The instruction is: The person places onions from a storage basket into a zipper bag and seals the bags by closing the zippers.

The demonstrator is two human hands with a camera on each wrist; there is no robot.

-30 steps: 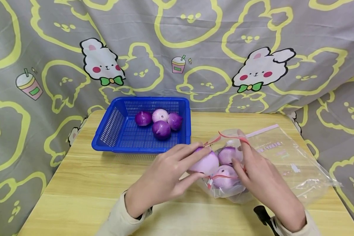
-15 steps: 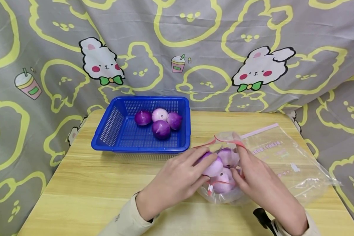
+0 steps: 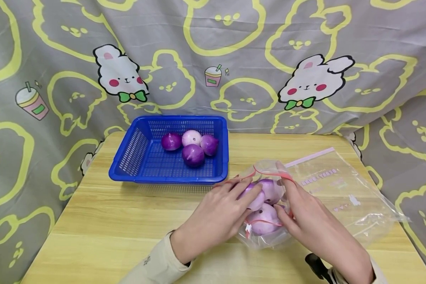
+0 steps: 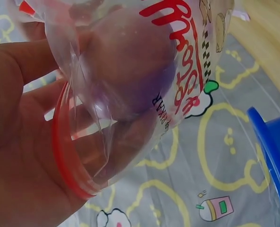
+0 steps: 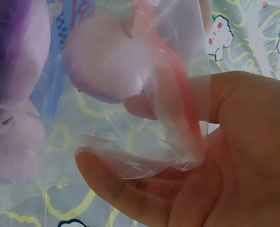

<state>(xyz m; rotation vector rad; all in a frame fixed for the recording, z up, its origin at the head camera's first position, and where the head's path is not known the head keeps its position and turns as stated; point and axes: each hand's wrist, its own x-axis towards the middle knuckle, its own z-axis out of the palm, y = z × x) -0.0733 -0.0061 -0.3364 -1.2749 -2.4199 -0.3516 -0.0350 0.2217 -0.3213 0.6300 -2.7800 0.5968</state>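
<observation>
My left hand grips a purple onion at the mouth of a clear zip bag with a red zip strip. In the left wrist view, the bag's printed film covers this onion, and the red strip crosses the palm. My right hand holds the bag's right edge between thumb and fingers, with the fingers partly behind the film. Inside the bag, one onion sits at the back and another in front, beside a white slider.
A blue basket with several purple onions stands at the back left. Another clear bag with a pink strip lies flat at the right. Behind the wooden table hangs a grey patterned curtain.
My left hand has moved right and slightly down, bringing its onion deeper into the bag against the others. The right hand keeps holding the bag's edge, and the basket's onions stay put.
</observation>
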